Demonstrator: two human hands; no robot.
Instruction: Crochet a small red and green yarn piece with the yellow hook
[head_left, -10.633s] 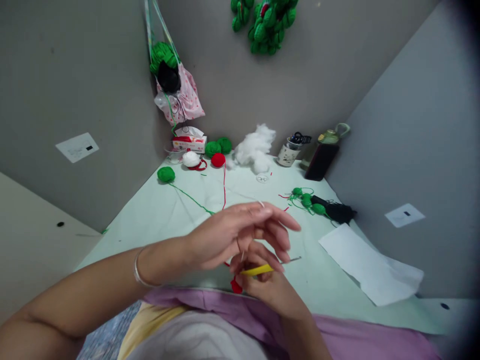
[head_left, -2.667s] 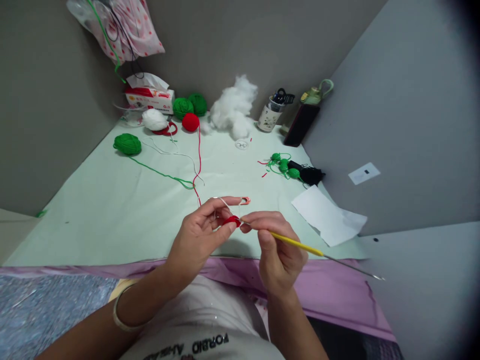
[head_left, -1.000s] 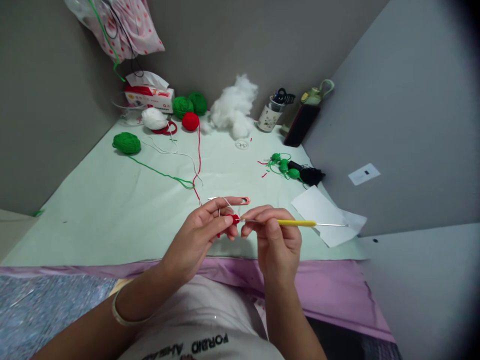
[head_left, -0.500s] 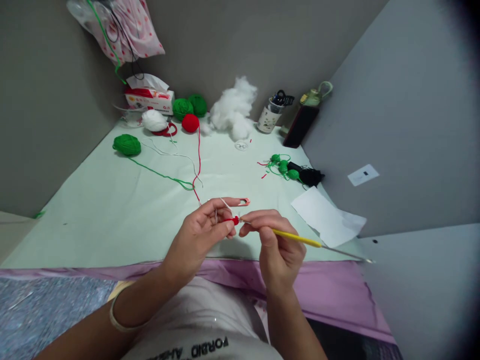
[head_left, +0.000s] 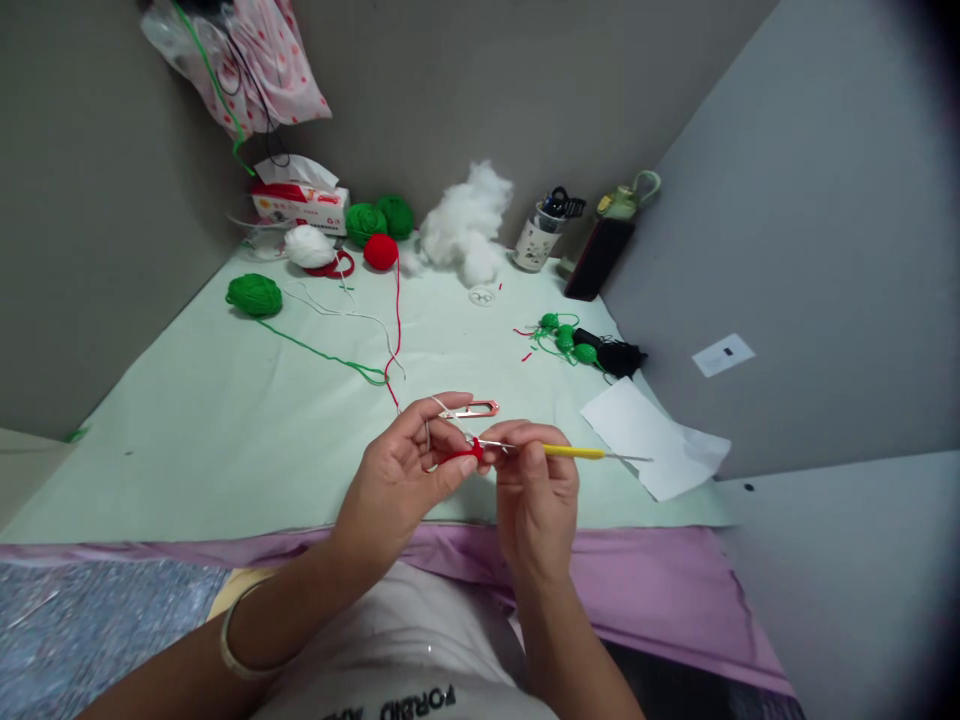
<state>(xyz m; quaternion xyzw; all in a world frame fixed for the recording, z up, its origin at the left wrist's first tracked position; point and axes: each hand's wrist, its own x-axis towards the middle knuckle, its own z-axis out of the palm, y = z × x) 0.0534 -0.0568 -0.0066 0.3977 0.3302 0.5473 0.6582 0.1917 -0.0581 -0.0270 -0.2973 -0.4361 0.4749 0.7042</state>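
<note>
Between the thumb and fingers of my left hand (head_left: 409, 455) is pinched a small red crochet piece (head_left: 475, 450), with white yarn (head_left: 448, 408) running over the index finger. My right hand (head_left: 538, 480) grips a crochet hook (head_left: 574, 452) by its yellow handle; the metal tip points left and meets the red piece. Whether the tip is through a stitch is too small to tell. Just beyond my fingertips lies a pair of orange-handled thread snips (head_left: 484, 409) on the table. Red yarn (head_left: 399, 320) trails from a red ball (head_left: 381, 252) down towards my left hand.
Green yarn balls (head_left: 253, 295), a white ball (head_left: 309, 246) over red-handled scissors (head_left: 341, 265), a tissue box (head_left: 300, 208) and white stuffing (head_left: 469, 225) stand towards the back. At right are a pen cup (head_left: 538, 240), a phone (head_left: 598, 260), green crocheted balls (head_left: 566, 338) and white paper (head_left: 652, 440).
My right hand has shifted slightly left and turned, bringing the hook nearly level with its tip over the red piece. More of the snips now shows beyond my left hand.
</note>
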